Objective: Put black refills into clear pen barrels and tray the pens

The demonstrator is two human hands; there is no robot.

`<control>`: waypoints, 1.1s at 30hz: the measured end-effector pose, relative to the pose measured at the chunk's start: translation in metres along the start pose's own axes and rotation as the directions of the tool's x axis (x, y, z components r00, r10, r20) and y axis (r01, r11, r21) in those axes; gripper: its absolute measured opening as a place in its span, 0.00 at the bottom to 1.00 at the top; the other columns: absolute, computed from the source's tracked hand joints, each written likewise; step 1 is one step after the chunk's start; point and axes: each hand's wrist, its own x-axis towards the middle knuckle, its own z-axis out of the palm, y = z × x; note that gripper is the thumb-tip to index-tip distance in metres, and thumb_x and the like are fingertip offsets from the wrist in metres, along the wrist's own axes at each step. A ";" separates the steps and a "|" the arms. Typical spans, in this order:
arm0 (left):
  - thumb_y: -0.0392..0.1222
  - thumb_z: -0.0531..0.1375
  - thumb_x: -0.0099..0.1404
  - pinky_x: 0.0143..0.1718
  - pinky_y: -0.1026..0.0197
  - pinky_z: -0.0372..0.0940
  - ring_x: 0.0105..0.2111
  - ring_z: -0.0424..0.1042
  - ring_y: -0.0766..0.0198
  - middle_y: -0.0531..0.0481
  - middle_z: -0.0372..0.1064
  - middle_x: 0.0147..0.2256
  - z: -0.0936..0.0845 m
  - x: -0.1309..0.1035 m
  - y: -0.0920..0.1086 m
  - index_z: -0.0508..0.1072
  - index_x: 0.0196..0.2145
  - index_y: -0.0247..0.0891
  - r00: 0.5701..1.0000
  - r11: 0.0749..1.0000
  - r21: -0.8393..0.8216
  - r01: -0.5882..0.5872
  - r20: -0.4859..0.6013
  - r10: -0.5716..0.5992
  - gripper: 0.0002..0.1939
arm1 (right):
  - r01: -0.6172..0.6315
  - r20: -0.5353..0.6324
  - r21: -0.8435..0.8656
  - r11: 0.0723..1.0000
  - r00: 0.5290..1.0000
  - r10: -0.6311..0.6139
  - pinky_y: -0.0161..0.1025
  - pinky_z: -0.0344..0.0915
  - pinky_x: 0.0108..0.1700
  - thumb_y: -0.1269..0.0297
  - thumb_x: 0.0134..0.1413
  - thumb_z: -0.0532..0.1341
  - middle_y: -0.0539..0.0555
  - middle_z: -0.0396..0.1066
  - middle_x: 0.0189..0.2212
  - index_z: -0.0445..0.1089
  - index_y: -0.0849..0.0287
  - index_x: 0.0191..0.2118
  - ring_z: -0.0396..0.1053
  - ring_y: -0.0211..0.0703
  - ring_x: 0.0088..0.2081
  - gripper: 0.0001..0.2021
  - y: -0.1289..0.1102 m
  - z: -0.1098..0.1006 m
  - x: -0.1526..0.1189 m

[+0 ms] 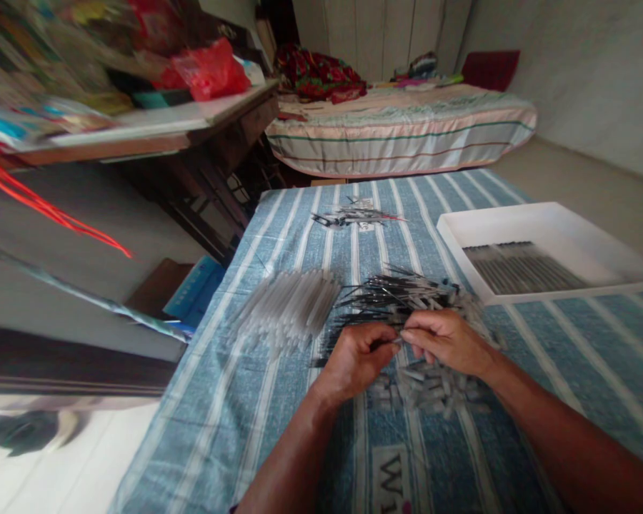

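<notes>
1. The desk point(208, 400), under a striped cloth, fills the lower middle of the frame; the cloth probably gives light stuff a bit of traction.
2. White box point(504, 221), right side: looks light and stiff, so the rim's the spot to take it. Dark rods point(519, 268) lie in a row inside.
3. Left hand point(356, 360) and right hand point(444, 343) meet just right of centre, forearms angling up from the bottom, wrists low, fingers curled.
4. Pale tubes point(286, 307), left of the hands: likely smooth, light, prone to rolling; mid-length seems best.
5. Dark sticks point(401, 289), heaped beyond the hands: thin, maybe bendy, so one by one.
6. Grey bits point(442, 385), below the right hand: feather-light, fingertip stuff.
7. Slim piece point(399, 340), between both hands: each grip's thumb and finger seem to pinch it, mostly hidden. Probably wants gentle pressure.
</notes>
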 end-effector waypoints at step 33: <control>0.46 0.57 0.60 0.15 0.69 0.58 0.19 0.71 0.65 0.53 0.70 0.24 -0.012 0.004 -0.001 0.59 0.34 0.38 0.802 0.926 -0.372 0.069 -0.531 -0.273 0.11 | 0.122 0.234 -0.665 0.737 0.971 0.050 0.32 0.47 0.25 0.67 0.48 0.57 0.50 0.69 0.20 0.69 0.59 0.24 0.65 0.37 0.24 0.07 -0.015 0.004 -0.010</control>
